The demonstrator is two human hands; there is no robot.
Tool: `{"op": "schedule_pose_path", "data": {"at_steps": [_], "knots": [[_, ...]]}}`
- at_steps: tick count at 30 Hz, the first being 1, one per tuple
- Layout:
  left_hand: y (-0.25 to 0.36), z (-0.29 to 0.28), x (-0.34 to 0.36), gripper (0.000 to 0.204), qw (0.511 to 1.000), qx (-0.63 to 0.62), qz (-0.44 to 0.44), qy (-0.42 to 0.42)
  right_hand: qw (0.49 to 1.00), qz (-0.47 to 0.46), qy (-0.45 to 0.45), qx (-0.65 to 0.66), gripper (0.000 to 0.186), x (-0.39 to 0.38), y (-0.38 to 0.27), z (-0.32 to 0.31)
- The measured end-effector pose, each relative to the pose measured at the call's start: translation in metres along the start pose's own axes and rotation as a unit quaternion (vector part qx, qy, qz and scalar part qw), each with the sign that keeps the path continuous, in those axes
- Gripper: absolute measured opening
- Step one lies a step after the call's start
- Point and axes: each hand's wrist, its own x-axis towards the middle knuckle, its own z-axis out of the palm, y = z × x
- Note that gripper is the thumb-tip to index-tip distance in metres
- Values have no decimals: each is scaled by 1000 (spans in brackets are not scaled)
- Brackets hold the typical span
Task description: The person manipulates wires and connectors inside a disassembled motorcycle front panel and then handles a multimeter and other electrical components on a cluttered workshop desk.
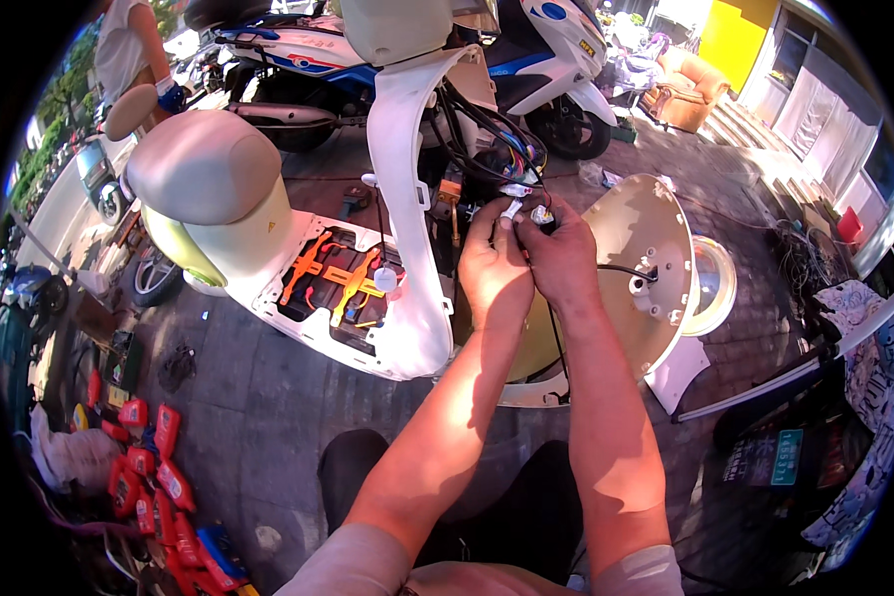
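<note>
Head view: a white connector (512, 209) and a pale plug (541, 215) at an opened white scooter (407, 219).
The left hand's (493, 273) fingers pinch the small, bright connector; the right hand's (566, 258) are clamped on the plug, dark inside, just beside it. Both sit below bundled multicoloured wires (522, 151).

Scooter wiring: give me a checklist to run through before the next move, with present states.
1. Left hand gripping the white connector: ok, held at the fingertips.
2. Right hand gripping the second connector: ok, held between thumb and fingers.
3. Connectors joined to each other: cannot tell, fingers cover part of them.
4. Wires tucked away: not ok, bunched in the open above the hands.
5. Floor bay covered: not ok, orange straps exposed.
</note>
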Motion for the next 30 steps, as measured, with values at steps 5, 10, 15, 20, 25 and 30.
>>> {"op": "schedule_pose_path", "data": {"at_steps": [5,10,15,20,25,30], "knots": [[-15,-10,10,23,987,133,88,23,1000,27,2,8,16,-6,-10,9],[-21,-8,10,24,982,130,133,27,998,-18,24,52,15,-6,3,11],[-22,-9,9,23,976,168,134,46,987,-147,22,-63,20,1,20,7],[-30,-11,13,22,979,154,129,36,987,-149,54,-23,19,-3,27,13],[-32,-13,13,23,987,103,120,11,997,-16,8,78,20,-9,20,15],[-44,-16,21,23,990,76,116,1,986,-4,-11,167,30,-6,34,20]]}}
